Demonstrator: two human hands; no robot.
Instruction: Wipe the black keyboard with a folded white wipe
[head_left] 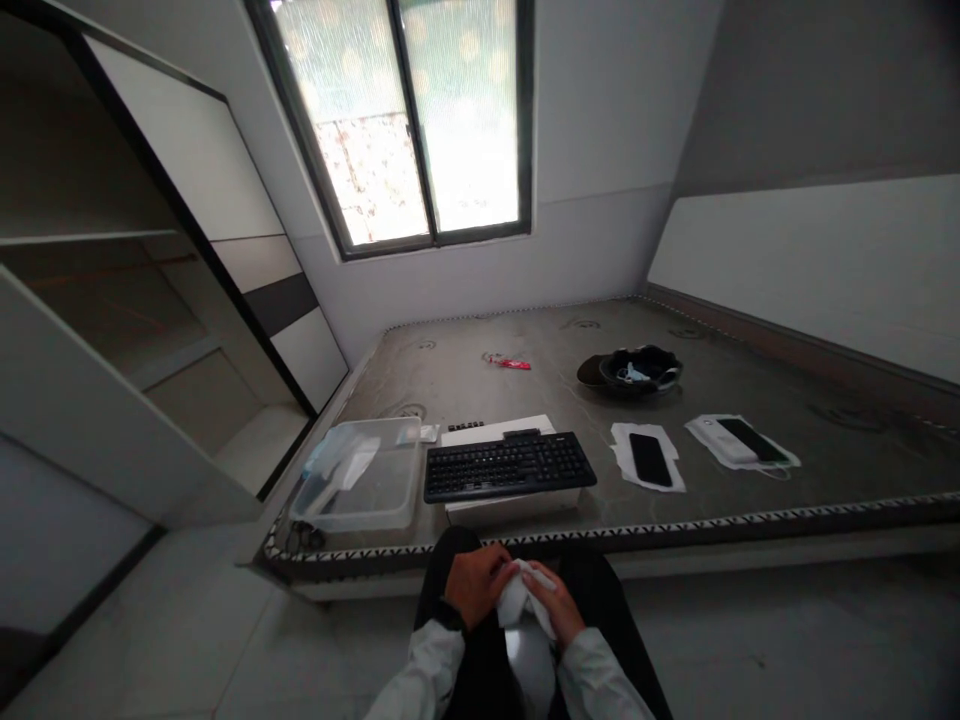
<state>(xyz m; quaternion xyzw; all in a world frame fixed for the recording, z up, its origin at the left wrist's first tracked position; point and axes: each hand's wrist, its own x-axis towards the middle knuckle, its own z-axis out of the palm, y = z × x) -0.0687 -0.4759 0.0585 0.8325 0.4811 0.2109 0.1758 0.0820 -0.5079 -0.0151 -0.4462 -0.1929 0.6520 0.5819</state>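
Observation:
My left hand (477, 582) and my right hand (557, 600) meet low in the view, between my dark-trousered knees. Both have closed fingers on a crumpled white cloth (516, 597); whether it is fabric or tissue is unclear. Below it shows a smooth pale surface (531, 665) that I cannot make out. Just beyond my knees a black keyboard (510, 467) rests on a white box (517, 508), tilted slightly. To its left stands a clear plastic bin (375, 505) with white and light-blue items inside.
The mattress (465, 345) spreads out in front of me. Right of the keyboard, a black phone (650, 460) lies on white cloth, near another phone (754, 440) beside a white item. Farther back are a dark cap (641, 372) and a red strip (514, 364). An open wardrobe (150, 300) stands left.

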